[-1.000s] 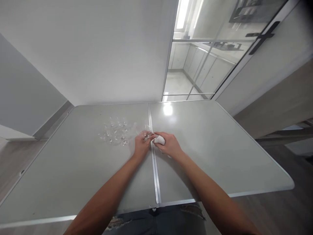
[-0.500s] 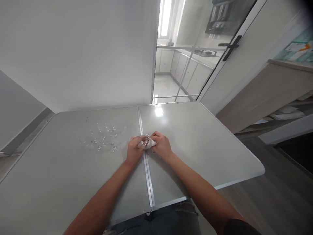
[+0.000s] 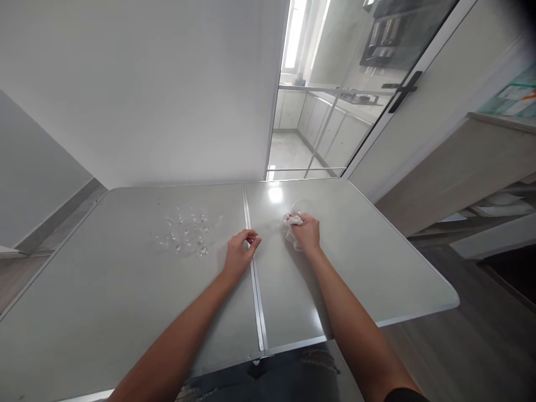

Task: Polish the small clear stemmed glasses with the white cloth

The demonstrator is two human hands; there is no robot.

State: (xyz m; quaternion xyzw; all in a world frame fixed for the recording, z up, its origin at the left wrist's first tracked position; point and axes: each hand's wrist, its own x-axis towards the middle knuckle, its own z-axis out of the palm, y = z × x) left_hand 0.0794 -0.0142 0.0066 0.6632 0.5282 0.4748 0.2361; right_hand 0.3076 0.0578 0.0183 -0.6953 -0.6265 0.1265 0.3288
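Note:
My right hand (image 3: 307, 233), over the right half of the table, is closed on a crumpled white tissue (image 3: 295, 221). Clear glass shows around that tissue: a round outline (image 3: 302, 206) behind it and more transparent glass below. I cannot tell whether the fingers grip the glass too or which way up it is. Near the table's centre seam, my left hand (image 3: 240, 249) has its fingers loosely bent, thumb apart, with nothing visible in it. Left of it stands a cluster of several clear stemmed glasses (image 3: 184, 231), their edges hard to make out.
The pale glossy table (image 3: 146, 312) has a metal seam (image 3: 256, 296) down its middle. Behind it rises a white wall (image 3: 188, 95). A glass-paned door (image 3: 330, 120) with a black handle (image 3: 404, 90) is at the back right, beside a wooden shelf (image 3: 452, 156).
My hands were together at the seam around a clear glass with white material. Now they are apart: my right hand has moved right with the white tissue, and my left hand has let go.

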